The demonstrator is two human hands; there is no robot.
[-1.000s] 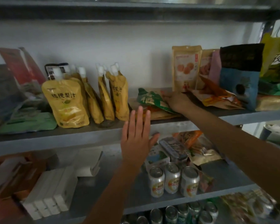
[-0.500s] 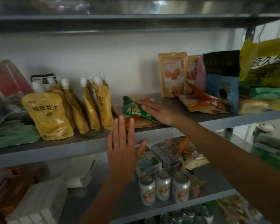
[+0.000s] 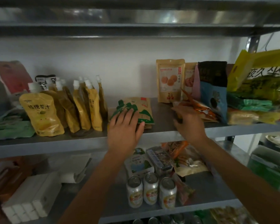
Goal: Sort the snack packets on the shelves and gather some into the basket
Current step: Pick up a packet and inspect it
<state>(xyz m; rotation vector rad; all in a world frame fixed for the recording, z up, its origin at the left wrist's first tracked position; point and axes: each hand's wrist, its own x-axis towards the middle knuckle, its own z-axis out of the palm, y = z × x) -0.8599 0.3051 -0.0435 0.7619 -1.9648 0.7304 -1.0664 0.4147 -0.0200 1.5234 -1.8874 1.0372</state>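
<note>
**Inspector:** Which step is in hand?

**Examiner:** Sorting on the middle shelf (image 3: 162, 111) is judged to be under way. The green packet (image 3: 137, 110) is found lying flat on a tan packet (image 3: 145, 102) near the shelf's front edge, at 3 o'clock of the yellow spouted pouches (image 3: 42, 115). The left hand (image 3: 124, 128) is laid upon it, fingers straight and spread. Nothing is pinched.

**Inspector:** And the other hand?

**Examiner:** The right hand (image 3: 190, 123) is recorded at 3 o'clock of the green packet, at the orange packet (image 3: 200, 108). Contact cannot be confirmed. Its fingers are blurred, so spread or pinching cannot be told.

**Inspector:** What is required next?

**Examiner:** No basket is seen. A firm grip on one packet is called for before it is slid or lifted, and the leaning pouches at 9 o'clock should be left undisturbed.
</note>
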